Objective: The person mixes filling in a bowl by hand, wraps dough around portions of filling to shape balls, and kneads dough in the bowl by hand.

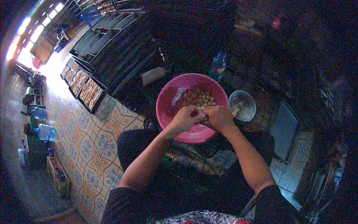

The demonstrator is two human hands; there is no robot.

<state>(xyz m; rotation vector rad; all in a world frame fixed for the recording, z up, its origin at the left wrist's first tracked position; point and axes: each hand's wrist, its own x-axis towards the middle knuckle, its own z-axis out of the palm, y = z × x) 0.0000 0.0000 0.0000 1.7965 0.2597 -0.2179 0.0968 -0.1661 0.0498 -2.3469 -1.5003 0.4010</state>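
Observation:
A pink plastic bowl (167, 98) stands in front of me, between my knees. Small, pale, round balls (203, 98) are heaped against its far inner side. Over the bowl's near half, my left hand (185, 119) and my right hand (220, 118) meet with curled fingers pressed together. Whatever they pinch is hidden behind the fingers and too small to make out. A whitish smear shows on the bowl's inner wall. Just right of the bowl sits a round metal container (244, 106), with a yellowish object (235, 111) at its near left side, partly behind my right hand.
A clear plastic bottle (218, 66) stands beyond the bowl. Trays of pale, shaped pieces (89, 93) lie on the patterned tile floor (87, 147) at left, below stacked dark trays (108, 31). Large water jugs (45, 132) stand far left. A flat panel (285, 127) is at right.

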